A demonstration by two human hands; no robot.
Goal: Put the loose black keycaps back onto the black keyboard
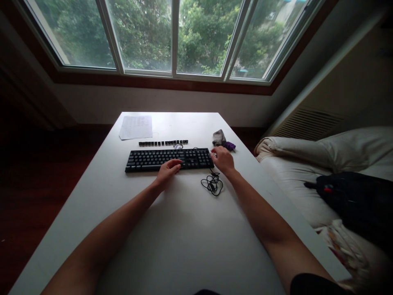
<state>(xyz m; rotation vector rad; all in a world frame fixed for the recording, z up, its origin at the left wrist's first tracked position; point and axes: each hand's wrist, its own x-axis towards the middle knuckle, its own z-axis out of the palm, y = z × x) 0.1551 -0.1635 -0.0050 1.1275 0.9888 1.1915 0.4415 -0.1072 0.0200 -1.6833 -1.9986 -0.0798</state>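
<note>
A black keyboard lies across the white table, its keys in place as far as I can see. My left hand rests at its front edge, fingers loosely stretched to the right over the lower keys, holding nothing visible. At the keyboard's right end is my right hand, its fingers bent together; a small pale thing shows at the fingertips, too small to name. Behind the keyboard runs a row of black keycaps. A thin ring-like tool lies beside that row.
A coiled black cable lies in front of the keyboard's right end. Grey cloth and a purple bundle sit behind my right hand. Paper sheets lie at the far left. A sofa with a dark bag stands right.
</note>
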